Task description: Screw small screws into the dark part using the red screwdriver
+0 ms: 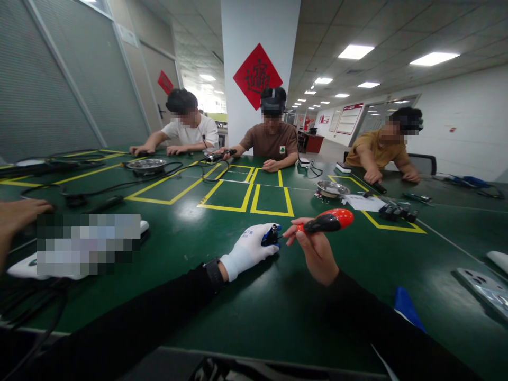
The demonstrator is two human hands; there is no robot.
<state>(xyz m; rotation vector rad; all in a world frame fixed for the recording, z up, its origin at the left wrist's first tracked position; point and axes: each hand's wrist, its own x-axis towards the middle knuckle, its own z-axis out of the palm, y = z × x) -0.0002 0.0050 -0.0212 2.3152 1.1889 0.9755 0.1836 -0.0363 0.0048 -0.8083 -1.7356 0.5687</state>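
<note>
My left hand (pixel 251 245) wears a white glove with blue fingertips and a dark watch at the wrist. Its fingers are closed round a small black part (pixel 272 236), whose exact kind I cannot make out. Just to the right, my bare right hand (pixel 319 257) grips a screwdriver (pixel 332 220) with a red and black handle, held nearly level. The handle's bulb points right and its shaft side faces the black part. Whether the tip touches that part is too small to tell.
Yellow tape outlines mark the green table (pixel 246 317). Metal bowls (pixel 332 189), black parts (pixel 397 210) and a white paper (pixel 363 202) lie farther off. A blue cloth-like item (pixel 408 308) and a phone (pixel 482 288) lie right. Three people sit opposite; another person's hand (pixel 19 217) shows left.
</note>
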